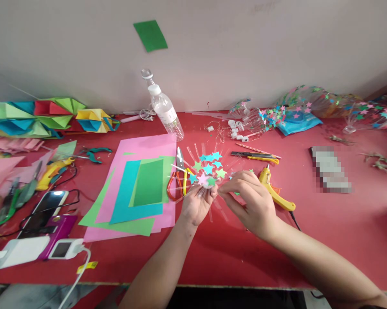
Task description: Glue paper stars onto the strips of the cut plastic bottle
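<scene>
My left hand [196, 205] is closed round the base of a spray of clear plastic strips [209, 170]. Small paper stars in blue, green and pink sit on the strips, which fan out in all directions. Just to the right, my right hand [249, 201] is pinched, its fingertips at the edge of the spray. Whatever is between those fingertips is too small to make out. Behind the spray lie scissors [179, 159] and red-and-yellow-handled pliers [174, 189]. A yellow glue gun [277, 193] rests beside my right hand, with a box cutter [255, 156] beyond it.
Coloured paper sheets [150, 182] are stacked at left, with a plastic bottle [166, 113] behind. Phones and a white charger [66, 249] with cables lie front left. Folded paper ornaments [35, 116] stand back left; starred plastic pieces [272, 118] stand back right. A pixelated object [331, 169] lies right.
</scene>
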`<action>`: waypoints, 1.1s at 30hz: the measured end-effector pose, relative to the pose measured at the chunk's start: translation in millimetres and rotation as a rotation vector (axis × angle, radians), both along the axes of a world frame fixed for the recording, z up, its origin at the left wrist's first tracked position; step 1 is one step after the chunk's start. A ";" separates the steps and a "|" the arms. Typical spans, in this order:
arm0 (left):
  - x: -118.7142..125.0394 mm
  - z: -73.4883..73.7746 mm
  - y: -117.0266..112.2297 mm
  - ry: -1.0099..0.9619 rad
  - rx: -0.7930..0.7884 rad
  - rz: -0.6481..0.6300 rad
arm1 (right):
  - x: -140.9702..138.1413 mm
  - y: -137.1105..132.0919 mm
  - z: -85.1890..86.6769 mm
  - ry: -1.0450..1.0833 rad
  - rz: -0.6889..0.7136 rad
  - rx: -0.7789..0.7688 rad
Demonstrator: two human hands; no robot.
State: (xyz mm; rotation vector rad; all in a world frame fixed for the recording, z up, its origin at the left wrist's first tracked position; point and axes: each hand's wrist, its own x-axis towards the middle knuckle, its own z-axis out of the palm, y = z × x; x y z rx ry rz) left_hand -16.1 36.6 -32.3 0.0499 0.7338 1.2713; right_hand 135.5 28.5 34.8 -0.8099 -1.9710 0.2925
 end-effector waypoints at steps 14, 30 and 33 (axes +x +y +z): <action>-0.6 -1.0 1.0 -0.053 0.021 -0.009 | 11.2 -4.5 16.6 0.007 -0.069 -0.009; 1.4 1.2 1.3 0.055 -0.042 0.028 | 6.8 -2.3 11.8 -0.180 -0.173 -0.049; 1.2 0.3 1.0 0.052 -0.032 0.023 | 4.8 -2.9 8.9 -0.156 -0.153 -0.068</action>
